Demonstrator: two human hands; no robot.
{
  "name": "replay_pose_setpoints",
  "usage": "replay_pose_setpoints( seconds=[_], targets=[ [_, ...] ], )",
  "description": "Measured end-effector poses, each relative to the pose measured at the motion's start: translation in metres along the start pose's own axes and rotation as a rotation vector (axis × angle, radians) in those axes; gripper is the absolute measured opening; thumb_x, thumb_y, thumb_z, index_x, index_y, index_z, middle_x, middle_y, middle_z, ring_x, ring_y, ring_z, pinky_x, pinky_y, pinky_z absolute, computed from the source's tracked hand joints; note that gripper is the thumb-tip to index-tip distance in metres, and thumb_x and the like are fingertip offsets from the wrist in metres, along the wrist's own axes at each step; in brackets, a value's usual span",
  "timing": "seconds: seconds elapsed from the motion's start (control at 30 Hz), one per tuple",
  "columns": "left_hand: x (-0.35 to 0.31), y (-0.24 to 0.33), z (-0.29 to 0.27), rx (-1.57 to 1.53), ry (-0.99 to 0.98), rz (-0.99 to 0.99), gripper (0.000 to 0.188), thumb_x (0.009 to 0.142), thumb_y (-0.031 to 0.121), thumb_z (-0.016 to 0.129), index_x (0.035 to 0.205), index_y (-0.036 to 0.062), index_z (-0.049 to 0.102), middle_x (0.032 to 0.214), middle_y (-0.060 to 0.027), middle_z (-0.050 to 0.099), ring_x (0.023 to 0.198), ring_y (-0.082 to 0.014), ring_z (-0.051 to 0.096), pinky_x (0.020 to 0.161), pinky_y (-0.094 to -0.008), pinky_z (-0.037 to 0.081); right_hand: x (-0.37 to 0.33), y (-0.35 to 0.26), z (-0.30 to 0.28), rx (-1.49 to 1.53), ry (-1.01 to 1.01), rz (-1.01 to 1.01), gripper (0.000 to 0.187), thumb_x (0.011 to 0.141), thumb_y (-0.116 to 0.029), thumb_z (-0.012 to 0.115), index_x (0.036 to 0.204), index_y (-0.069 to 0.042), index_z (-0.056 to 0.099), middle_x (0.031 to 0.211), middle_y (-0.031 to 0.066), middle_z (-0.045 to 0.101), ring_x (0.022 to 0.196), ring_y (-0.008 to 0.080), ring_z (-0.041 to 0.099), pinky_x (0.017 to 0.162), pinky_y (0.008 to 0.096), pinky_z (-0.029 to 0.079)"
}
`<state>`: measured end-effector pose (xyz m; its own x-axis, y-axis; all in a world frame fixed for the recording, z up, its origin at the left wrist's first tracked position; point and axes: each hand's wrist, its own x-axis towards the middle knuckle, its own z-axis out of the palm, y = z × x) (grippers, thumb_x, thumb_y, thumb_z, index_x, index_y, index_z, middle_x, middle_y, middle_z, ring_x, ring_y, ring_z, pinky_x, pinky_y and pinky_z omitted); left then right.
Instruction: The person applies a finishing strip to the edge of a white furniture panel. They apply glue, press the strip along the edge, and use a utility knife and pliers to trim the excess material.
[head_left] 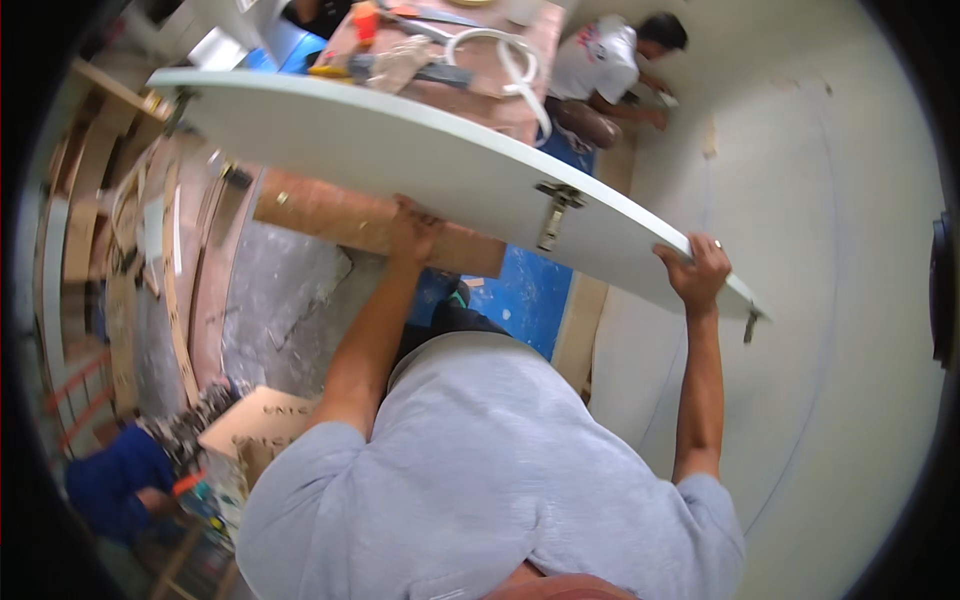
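Observation:
A long pale cabinet door (370, 140) stretches across in front of me, its left end farther off than its right. Three metal concealed hinges sit along it: one at the left end, a middle hinge (556, 214) and one at the right end (752, 326). My right hand (697, 268) is closed over the upper edge near the right end, thumb on the face. Under the lower edge, left of the middle hinge, my left hand (415, 230) grips the door; most of its fingers are hidden.
Behind the door stands a worktable (400, 45) with tools and a white edging strip (500, 50). A person (600, 75) crouches by the pale wall (770, 200) at the far right; another in blue (125, 480) bends at the lower left. Boards (110, 240) lean at left.

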<state>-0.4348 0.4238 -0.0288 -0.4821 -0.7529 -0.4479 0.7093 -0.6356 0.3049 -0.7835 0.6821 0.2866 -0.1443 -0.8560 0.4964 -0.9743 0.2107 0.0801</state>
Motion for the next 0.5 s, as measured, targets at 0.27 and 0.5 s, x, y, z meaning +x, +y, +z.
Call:
replay_pose_setpoints(
  seconds=[0.27, 0.5],
  targets=[
    [-0.002, 0.005, 0.028, 0.036, 0.141, -0.038, 0.072, 0.098, 0.062, 0.059, 0.144, 0.0083, 0.046, 0.145, -0.0148, 0.048, 0.136, -0.0346, 0.045, 0.119, -0.0603, 0.033, -0.012, 0.006, 0.005, 0.049, 0.077, 0.077, 0.058, 0.074, -0.061, 0.085, 0.081, -0.007, 0.068, 0.069, 0.0052, 0.064, 0.057, 0.0259, 0.061, 0.054, 0.0377, 0.047],
    [-0.006, 0.000, 0.061, 0.125, 0.423, -0.090, 0.087, 0.098, 0.065, 0.056, 0.157, 0.0060, 0.031, 0.160, -0.0167, 0.034, 0.151, -0.0355, 0.031, 0.123, -0.0590, 0.027, -0.021, 0.015, 0.012, 0.023, 0.062, 0.110, 0.058, 0.074, -0.061, 0.085, 0.081, -0.006, 0.069, 0.069, 0.0056, 0.065, 0.057, 0.0249, 0.062, 0.052, 0.0364, 0.047]
  ],
)
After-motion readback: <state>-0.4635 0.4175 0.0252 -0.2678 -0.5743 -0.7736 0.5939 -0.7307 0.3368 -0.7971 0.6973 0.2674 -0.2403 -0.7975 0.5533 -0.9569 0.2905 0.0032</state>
